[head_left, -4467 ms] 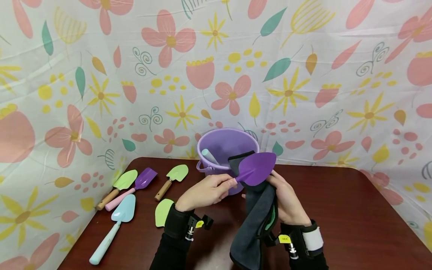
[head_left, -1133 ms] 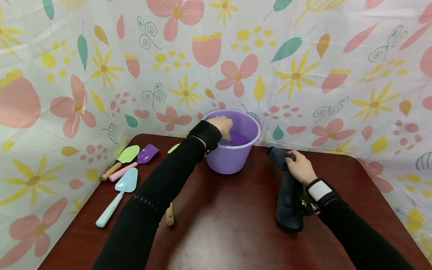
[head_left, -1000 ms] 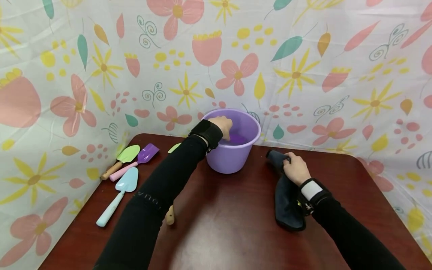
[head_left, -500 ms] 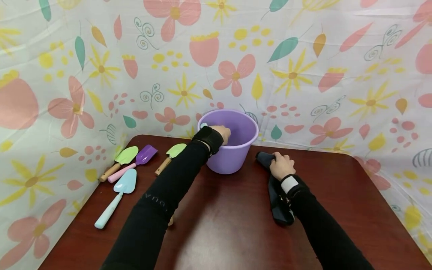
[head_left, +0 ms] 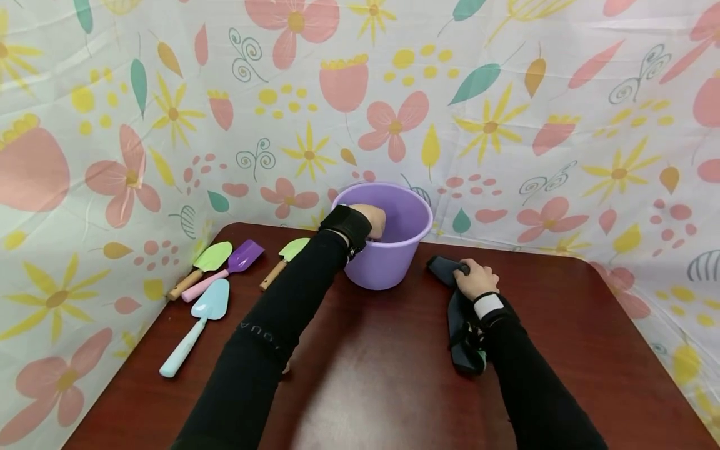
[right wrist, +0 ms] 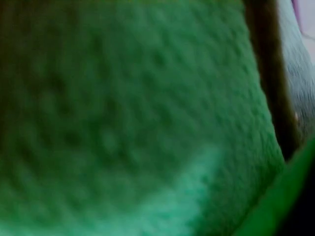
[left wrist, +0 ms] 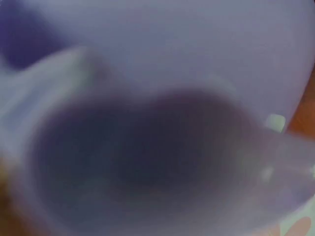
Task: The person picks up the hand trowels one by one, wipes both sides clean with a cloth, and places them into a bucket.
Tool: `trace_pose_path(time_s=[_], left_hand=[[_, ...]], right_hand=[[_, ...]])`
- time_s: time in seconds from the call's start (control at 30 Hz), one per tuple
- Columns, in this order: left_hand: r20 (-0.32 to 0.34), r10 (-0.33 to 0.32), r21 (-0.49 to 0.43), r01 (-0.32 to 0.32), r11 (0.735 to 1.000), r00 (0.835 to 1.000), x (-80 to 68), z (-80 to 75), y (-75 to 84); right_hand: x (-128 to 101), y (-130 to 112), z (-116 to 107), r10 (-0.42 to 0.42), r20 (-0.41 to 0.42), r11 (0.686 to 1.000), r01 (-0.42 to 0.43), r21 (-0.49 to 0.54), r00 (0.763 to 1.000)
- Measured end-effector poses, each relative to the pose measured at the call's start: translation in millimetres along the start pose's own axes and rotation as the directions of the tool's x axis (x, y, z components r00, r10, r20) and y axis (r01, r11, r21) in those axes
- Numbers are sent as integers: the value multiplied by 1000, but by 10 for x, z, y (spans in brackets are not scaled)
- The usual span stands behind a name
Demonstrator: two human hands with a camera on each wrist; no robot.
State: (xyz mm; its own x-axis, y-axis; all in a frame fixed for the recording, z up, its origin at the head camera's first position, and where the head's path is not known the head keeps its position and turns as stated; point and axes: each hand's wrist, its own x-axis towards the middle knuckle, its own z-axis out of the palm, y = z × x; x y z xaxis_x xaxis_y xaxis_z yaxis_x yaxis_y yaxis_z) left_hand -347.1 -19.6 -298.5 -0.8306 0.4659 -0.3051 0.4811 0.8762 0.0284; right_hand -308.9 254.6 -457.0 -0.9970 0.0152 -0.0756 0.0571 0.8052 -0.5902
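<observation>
Taking the purple bucket (head_left: 388,250) at the back of the table (head_left: 394,387) as the reference, observations run left to right.

Well left of the bucket, near the table's left edge, lie three small trowels: a green-bladed one with a wooden handle (head_left: 204,265), a purple-bladed one with a pink handle (head_left: 227,269), and a pale blue one (head_left: 194,328) nearest the onlooker. Just left of the bucket lies a second green trowel with a wooden handle (head_left: 284,262), partly covered by the left sleeve.

The left hand (head_left: 368,220) reaches over the bucket's near-left rim and down inside. Its fingers are hidden by the rim, and the left wrist view is a blur of purple; whether it holds anything cannot be told.

Just right of the bucket, the right hand (head_left: 475,278) rests on the table with its fingers curled over the upper end of a dark grey cloth (head_left: 458,325), which trails toward the onlooker. The right wrist view shows only green fabric up close, seemingly the cloth's other face.

Judgement: the step in hand is work inside the bucket, either depositing or retrieving a tool. The next move calls for lifting the left hand clear of the rim without tipping the bucket, then bringing tool and cloth together.
</observation>
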Motion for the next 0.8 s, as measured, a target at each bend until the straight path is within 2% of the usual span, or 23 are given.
trace_pose_path(time_s=[0.13, 0.27, 0.37, 0.47, 0.57, 0.63, 0.67, 0.73, 0.8], left_hand=[[10, -21, -83, 22, 996, 1000, 6, -16, -47], [-28, 41, -124, -44, 991, 999, -103, -44, -81], [-88, 83, -142, -95, 985, 993, -132, -44, -134], [-169, 115, -199, -148, 969, 979, -151, -13, -189], [-284, 142, -279, -224, 934, 948, -219, 41, -239], [-373, 135, -345, -272, 898, 918, -298, 85, -273], [-424, 121, -368, -292, 883, 898, -349, 109, -293], [-515, 75, -425, -330, 843, 854, -468, 167, -335], [-598, 15, -464, -361, 809, 801, -590, 233, -382]], right_hand=[[54, 106, -93, -65, 93, 996, 59, 71, 994], [62, 174, -165, -108, 134, 974, 78, 212, 985], [26, 185, -206, -104, 96, 939, 66, 336, 990], [-42, 222, -244, -43, 14, 884, 32, 467, 999], [-157, 273, -314, 18, -69, 837, 23, 547, 997], [-242, 296, -370, 58, -99, 801, 13, 599, 993], [-282, 303, -398, 71, -101, 781, 8, 625, 992], [-368, 301, -448, 93, -88, 709, -4, 705, 992], [-452, 286, -491, 103, -61, 601, -13, 799, 993]])
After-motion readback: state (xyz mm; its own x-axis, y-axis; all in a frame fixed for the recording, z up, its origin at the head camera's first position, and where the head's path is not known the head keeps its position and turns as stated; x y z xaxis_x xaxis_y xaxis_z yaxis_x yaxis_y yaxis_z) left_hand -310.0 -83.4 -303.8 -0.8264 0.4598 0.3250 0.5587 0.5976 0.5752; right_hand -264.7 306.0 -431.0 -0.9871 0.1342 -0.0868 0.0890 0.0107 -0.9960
